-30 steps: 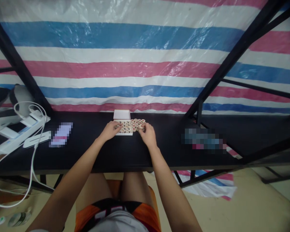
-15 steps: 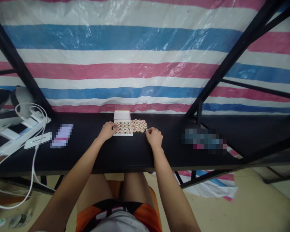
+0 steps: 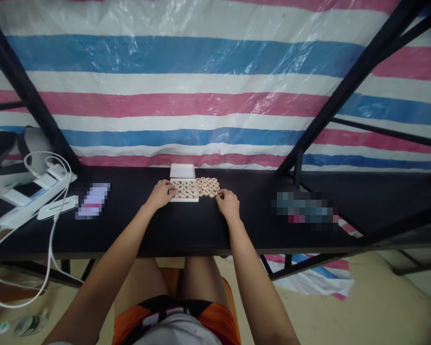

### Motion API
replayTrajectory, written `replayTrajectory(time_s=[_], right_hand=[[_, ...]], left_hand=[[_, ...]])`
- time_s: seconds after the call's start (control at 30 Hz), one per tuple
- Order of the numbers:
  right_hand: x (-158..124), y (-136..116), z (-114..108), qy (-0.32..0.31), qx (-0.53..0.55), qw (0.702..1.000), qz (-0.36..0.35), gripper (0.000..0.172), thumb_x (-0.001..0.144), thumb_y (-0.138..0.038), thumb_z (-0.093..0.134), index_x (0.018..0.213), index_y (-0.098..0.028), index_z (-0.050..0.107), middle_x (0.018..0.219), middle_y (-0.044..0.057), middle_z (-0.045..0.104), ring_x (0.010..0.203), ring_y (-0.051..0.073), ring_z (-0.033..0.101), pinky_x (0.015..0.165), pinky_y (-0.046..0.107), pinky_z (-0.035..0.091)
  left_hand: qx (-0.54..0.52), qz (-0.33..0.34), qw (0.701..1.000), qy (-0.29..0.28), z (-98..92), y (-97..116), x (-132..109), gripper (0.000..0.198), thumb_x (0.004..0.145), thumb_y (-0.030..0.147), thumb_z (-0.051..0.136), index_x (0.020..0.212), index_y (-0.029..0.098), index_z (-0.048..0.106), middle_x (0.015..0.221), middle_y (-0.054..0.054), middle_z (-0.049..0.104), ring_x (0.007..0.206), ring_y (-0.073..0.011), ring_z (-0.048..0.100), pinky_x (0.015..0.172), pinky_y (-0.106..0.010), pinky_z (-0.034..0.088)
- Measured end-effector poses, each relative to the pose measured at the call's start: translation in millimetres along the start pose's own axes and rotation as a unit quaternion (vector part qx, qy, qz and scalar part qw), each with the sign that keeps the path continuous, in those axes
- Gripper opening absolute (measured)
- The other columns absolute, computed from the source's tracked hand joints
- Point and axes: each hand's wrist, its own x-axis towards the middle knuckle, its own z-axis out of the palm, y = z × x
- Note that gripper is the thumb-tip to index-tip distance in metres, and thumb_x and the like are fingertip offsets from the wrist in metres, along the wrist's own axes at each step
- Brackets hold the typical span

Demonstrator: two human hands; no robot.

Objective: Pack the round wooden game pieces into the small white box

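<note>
Bare hands [image 3: 161, 194] and forearms [image 3: 124, 244], grey top [image 3: 179, 332], orange-and-black shorts [image 3: 213, 318] with pale markings [image 3: 153, 320], perhaps lettering.

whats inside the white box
Inside the box sit rows of round pieces marked with dark characters. The left hand covers part of its left side; what lies there, or beneath the pieces, cannot be seen.

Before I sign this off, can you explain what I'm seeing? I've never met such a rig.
There's no robot: the work is done bare-handed, filmed by a camera worn on the person's head, looking forward and down. On the black table sits a white box, lid open, with round black-marked pieces inside. Red-marked pieces lie grouped just right of it. The left hand is at the box's left side; the right hand is by the red-marked group's near right corner. Whether either holds a piece is too small to tell.
</note>
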Motion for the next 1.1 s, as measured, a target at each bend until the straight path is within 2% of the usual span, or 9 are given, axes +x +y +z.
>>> replayTrajectory(time_s=[0.3,0.6,0.87,1.1], right_hand=[[0,1,1,0.000,0.010,1.000,0.006,0.015,0.082,-0.023,0.054,0.090,-0.021,0.066,0.094,0.008,0.062,0.087,0.023,0.057,0.075,0.032,0.042],[3,3,6,0.081,0.062,0.994,-0.037,0.020,0.081,-0.022,0.047,0.090,-0.018,0.065,0.093,0.010,0.062,0.090,0.024,0.055,0.081,0.036,0.042],[4,-7,4,0.078,0.116,0.987,-0.080,0.019,0.079,-0.018,0.045,0.086,-0.017,0.063,0.092,0.011,0.063,0.089,0.024,0.055,0.085,0.037,0.042],[-1,-17,0,0.058,0.164,0.979,-0.103,0.019,0.081,-0.021,0.044,0.084,-0.018,0.063,0.087,0.008,0.064,0.082,0.022,0.058,0.079,0.033,0.045]], left_hand=[[0.009,0.000,1.000,-0.005,-2.6,1,-1,0.028,0.087,0.032,0.051,0.099,0.018,0.072,0.108,-0.011,0.059,0.103,-0.0268,0.052,0.095,-0.042,0.043],[0.010,-0.025,1.000,-0.007,-1.2,-2,0,0.025,0.084,0.031,0.056,0.100,0.020,0.071,0.110,-0.010,0.059,0.105,-0.0276,0.051,0.095,-0.043,0.041],[0.020,-0.035,0.999,-0.010,-5.5,3,-1,0.024,0.086,0.038,0.056,0.091,0.020,0.070,0.106,-0.009,0.060,0.103,-0.0282,0.052,0.091,-0.042,0.041],[0.061,-0.029,0.998,0.017,-14.0,10,-3,0.033,0.084,0.050,0.056,0.078,0.019,0.066,0.100,-0.009,0.058,0.098,-0.0282,0.052,0.086,-0.041,0.041]])
